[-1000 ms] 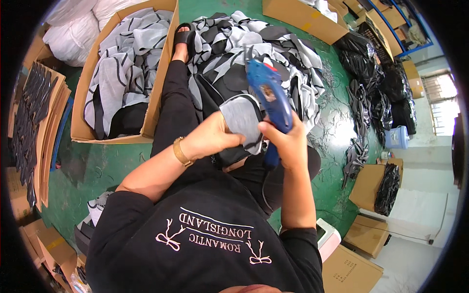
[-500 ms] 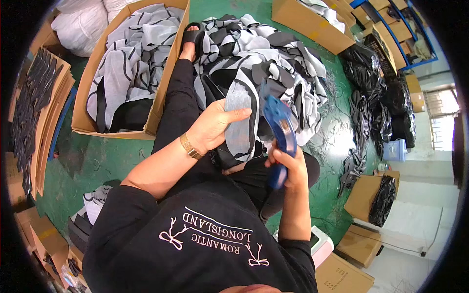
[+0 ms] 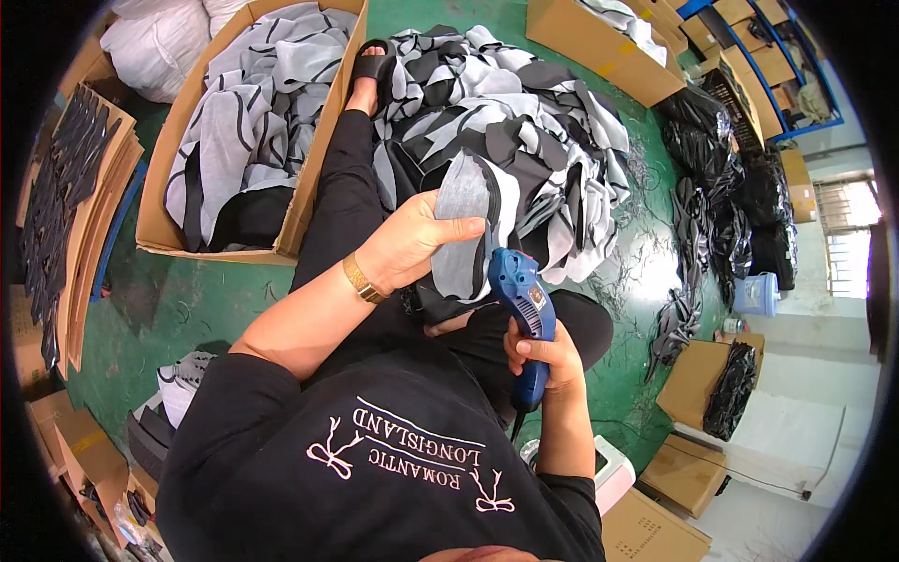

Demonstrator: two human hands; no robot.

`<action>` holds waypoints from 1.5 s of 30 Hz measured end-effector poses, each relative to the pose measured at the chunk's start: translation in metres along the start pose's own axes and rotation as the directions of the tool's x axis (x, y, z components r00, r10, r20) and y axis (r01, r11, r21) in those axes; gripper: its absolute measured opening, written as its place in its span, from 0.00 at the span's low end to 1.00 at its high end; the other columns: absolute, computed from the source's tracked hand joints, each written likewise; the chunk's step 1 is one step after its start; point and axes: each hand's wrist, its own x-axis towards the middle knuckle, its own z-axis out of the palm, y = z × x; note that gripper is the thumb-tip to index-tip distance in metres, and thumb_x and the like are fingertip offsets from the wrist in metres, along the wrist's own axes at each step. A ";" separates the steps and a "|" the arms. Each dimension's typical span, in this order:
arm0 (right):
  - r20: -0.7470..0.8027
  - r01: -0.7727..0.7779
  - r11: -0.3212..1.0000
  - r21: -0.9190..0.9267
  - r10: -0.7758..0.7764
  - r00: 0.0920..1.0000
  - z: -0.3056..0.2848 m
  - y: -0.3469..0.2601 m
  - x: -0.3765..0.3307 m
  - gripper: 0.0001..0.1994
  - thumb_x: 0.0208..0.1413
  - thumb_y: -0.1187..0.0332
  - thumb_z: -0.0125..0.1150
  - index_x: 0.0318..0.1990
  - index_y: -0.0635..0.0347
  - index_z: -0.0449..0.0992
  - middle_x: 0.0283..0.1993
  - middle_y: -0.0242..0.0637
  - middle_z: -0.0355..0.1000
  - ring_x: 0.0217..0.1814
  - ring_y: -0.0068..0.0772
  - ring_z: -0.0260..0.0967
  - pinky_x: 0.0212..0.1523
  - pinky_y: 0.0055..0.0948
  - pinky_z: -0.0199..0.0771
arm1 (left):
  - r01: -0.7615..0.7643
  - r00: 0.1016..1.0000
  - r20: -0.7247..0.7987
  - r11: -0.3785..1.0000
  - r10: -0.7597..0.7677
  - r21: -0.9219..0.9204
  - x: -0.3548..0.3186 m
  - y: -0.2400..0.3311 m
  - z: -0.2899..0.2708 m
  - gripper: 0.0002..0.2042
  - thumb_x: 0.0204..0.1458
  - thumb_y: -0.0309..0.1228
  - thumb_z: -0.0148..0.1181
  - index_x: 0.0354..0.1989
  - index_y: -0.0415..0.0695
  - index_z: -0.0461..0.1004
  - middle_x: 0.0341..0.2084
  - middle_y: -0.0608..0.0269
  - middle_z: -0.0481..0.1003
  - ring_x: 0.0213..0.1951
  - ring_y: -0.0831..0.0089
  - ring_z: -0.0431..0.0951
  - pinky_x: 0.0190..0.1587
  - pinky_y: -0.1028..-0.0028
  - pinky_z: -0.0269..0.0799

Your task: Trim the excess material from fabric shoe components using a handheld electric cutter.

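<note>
My left hand [image 3: 412, 245] pinches a grey fabric piece [image 3: 457, 267] with a black curved edge, thumb on top. Several layers appear to be gathered there, with white cloth showing along the right side. In my right hand [image 3: 551, 354] is a blue corded hand-held power tool [image 3: 526, 304], its fingers wrapped round the grip. The tool's head meets the black edge of the fabric just below my left thumb; its tip is too small to make out. Beyond my hands lies a large heap of grey, white and black fabric pieces [image 3: 524, 103] on the floor.
A cardboard box [image 3: 314, 201] full of similar fabric stands at the left, beside my outstretched leg. Another carton [image 3: 599, 51] sits at the far right. Black plastic bags [image 3: 758, 187] line the right side. Dark offcut threads litter the green floor [image 3: 646, 267]. A white device [image 3: 613, 473] is near my right elbow.
The power tool has swung back toward me, its head dropping from above to the fabric's black edge. My right hand has moved slightly nearer; my left keeps its hold.
</note>
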 end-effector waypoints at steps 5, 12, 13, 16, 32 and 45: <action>-0.079 0.182 0.983 -0.011 -0.182 0.980 0.005 -0.008 0.015 0.18 0.39 0.63 0.67 0.32 0.65 0.68 0.20 0.35 0.63 0.20 0.28 0.62 0.21 0.24 0.65 | 0.019 1.000 0.019 0.999 -0.020 0.031 -0.003 -0.006 0.003 0.14 0.51 0.22 0.60 0.48 0.40 0.71 0.40 0.65 0.76 0.41 0.76 0.77 0.46 0.73 0.72; -0.290 0.280 0.824 -0.493 -0.459 0.839 0.037 -0.048 0.039 0.19 0.40 0.69 0.71 0.40 0.66 0.72 0.29 0.31 0.70 0.27 0.19 0.66 0.29 0.21 0.68 | 0.003 0.999 0.048 0.990 -0.010 0.142 -0.013 -0.032 0.015 0.15 0.55 0.26 0.58 0.50 0.41 0.70 0.42 0.67 0.75 0.42 0.79 0.75 0.46 0.76 0.71; -0.286 0.252 0.759 -0.601 -0.498 0.818 0.042 -0.050 0.043 0.20 0.40 0.69 0.72 0.40 0.66 0.72 0.29 0.30 0.70 0.28 0.18 0.66 0.30 0.20 0.68 | 0.018 0.999 0.031 0.990 -0.022 0.142 -0.015 -0.033 0.019 0.13 0.56 0.28 0.58 0.49 0.42 0.71 0.40 0.70 0.75 0.40 0.82 0.74 0.43 0.78 0.71; -0.275 0.261 0.739 -0.621 -0.517 0.810 0.040 -0.040 0.050 0.20 0.39 0.70 0.71 0.40 0.67 0.72 0.28 0.31 0.70 0.28 0.18 0.66 0.31 0.20 0.68 | 0.032 0.999 -0.019 0.989 -0.030 0.145 -0.012 -0.030 0.010 0.12 0.57 0.32 0.56 0.46 0.40 0.73 0.37 0.67 0.77 0.36 0.82 0.76 0.40 0.78 0.72; -0.276 0.005 0.885 -0.465 -0.150 0.949 0.020 -0.025 -0.015 0.18 0.43 0.74 0.66 0.44 0.68 0.71 0.28 0.31 0.68 0.22 0.21 0.66 0.24 0.23 0.68 | -0.109 0.979 -0.156 0.986 0.129 0.127 -0.002 -0.001 -0.013 0.09 0.54 0.24 0.58 0.43 0.35 0.74 0.35 0.63 0.77 0.35 0.79 0.77 0.41 0.77 0.73; -0.268 0.067 0.941 -0.333 -0.162 0.950 0.014 -0.014 -0.003 0.16 0.41 0.77 0.64 0.40 0.69 0.71 0.28 0.34 0.69 0.22 0.23 0.67 0.23 0.23 0.69 | -0.114 0.968 -0.176 0.939 0.178 0.324 -0.010 0.003 -0.001 0.08 0.54 0.23 0.57 0.41 0.35 0.74 0.32 0.69 0.76 0.31 0.86 0.73 0.35 0.83 0.69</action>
